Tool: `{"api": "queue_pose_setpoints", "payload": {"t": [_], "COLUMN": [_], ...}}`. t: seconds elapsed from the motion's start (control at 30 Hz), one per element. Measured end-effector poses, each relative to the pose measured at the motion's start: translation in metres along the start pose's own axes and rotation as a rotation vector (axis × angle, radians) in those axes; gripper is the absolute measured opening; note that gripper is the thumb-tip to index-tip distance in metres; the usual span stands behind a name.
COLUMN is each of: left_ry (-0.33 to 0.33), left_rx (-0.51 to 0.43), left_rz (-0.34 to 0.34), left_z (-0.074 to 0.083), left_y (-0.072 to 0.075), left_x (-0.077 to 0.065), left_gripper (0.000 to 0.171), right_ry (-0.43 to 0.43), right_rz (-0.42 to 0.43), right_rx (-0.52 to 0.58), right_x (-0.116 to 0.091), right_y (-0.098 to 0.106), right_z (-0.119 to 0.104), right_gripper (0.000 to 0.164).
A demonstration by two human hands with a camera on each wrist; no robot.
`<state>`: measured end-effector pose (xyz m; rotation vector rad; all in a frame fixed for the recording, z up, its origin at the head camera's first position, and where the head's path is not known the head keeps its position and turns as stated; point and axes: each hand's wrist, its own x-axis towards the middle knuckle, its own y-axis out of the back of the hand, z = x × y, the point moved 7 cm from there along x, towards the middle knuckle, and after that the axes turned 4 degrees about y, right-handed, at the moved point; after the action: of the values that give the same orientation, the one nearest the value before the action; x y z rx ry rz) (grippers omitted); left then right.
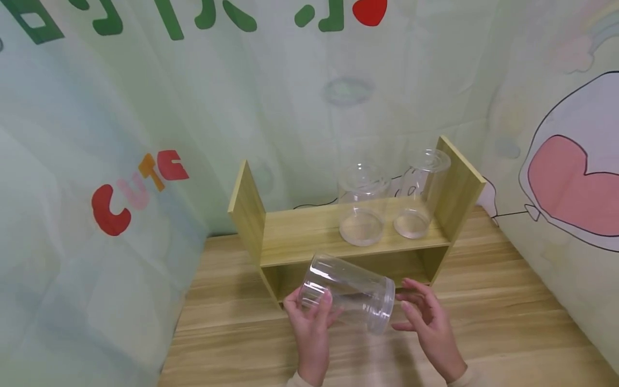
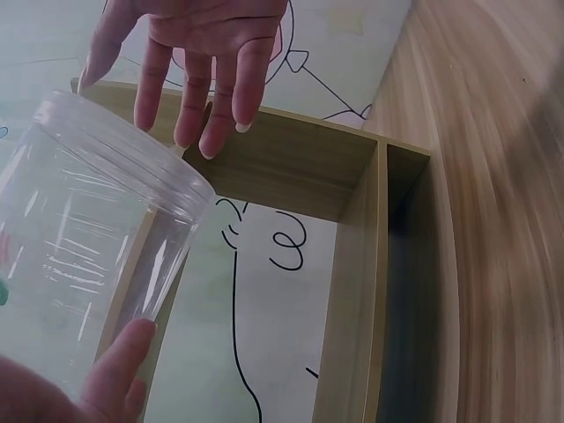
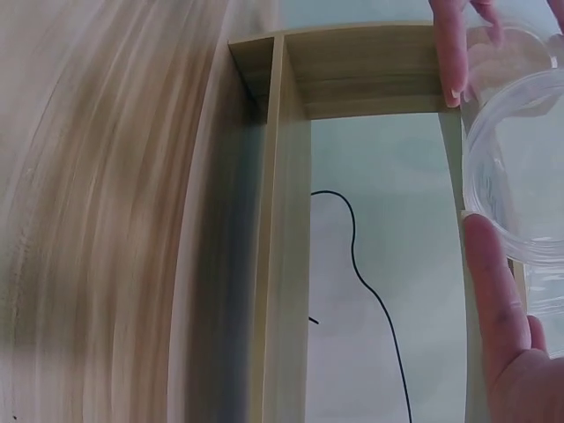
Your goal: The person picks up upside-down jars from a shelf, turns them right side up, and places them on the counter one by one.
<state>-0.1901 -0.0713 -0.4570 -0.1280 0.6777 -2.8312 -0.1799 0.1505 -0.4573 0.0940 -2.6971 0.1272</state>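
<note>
My left hand point(image 1: 311, 322) holds a clear cylindrical jar point(image 1: 345, 287) near its left end, and the jar lies tilted in the air in front of the shelf. A thick clear ring, a lid or rim point(image 1: 382, 306), faces right. My right hand point(image 1: 430, 325) is beside that end with its fingers spread and loosely bent. In the left wrist view, the right hand's thumb comes close to the ring's edge point(image 2: 123, 159); whether it touches is unclear. In the right wrist view, the jar's round end point(image 3: 529, 167) shows between both hands.
Behind the hands, a small wooden shelf point(image 1: 300, 231) with raised side panels stands on the wood-grain table point(image 1: 222, 322). Two clear lidded jars, a wider one point(image 1: 362, 215) and a narrower one point(image 1: 418, 199), stand on its right half. Printed cloth point(image 1: 271, 107) hangs behind.
</note>
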Motion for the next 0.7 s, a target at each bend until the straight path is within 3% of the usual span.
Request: {"api": "queue_pose_setpoints", "payload": {"t": [0.3,0.57,0.7], "left_ry": [-0.010,-0.054,-0.025], "left_rx": [-0.035,0.005,-0.003], "left_rz": [-0.016,-0.041,-0.049], "left_z": [-0.0043,-0.0059,-0.0065], "left_y": [-0.0006,-0.0011,-0.0021], "left_x": [-0.0010,-0.0031,-0.0037], "left_gripper": [0.055,0.053,0.053], "right_ry": [0.022,0.046,0.040], "right_rz": [-0.041,-0.082,-0.102], "right_rx": [0.039,0.046,0.053], "right_x": [-0.0004,-0.0018,-0.0041], "right_y": [-0.0032,-0.0081,-0.0102], "right_z": [0.0003,-0.0006,-0.0001], "right_gripper": [0.045,0.053,0.054]}}
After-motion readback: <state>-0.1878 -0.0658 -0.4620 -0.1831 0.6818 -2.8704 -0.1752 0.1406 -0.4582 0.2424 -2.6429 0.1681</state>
